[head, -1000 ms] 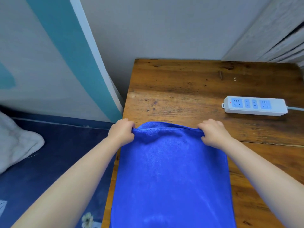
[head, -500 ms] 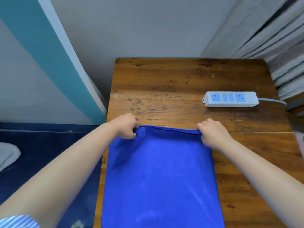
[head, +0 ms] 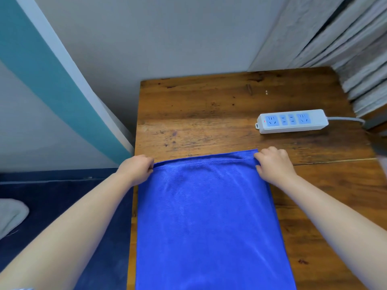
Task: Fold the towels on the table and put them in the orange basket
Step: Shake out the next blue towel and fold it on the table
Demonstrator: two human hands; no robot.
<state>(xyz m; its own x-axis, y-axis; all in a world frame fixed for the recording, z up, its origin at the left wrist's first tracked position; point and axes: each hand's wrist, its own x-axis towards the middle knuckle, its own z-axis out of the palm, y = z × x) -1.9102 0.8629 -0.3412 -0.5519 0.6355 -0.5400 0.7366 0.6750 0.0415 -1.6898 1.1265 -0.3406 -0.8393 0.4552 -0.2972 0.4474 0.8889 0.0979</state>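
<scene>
Wooden table [head: 209, 114] against grey wall. Blue towel [head: 207, 216] flat on near left part, far hem doubled. Left hand [head: 136, 168], right hand [head: 274, 166] each pinch far corner. Judgement: align hems, smooth before next fold. Power strip [head: 292, 121] well apart. Basket unseen.

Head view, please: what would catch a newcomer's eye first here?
The bright blue towel dominates, spread over the wooden table's near left part. The left hand and right hand each grip a far corner. A white power strip lies beyond, to the right.
</scene>
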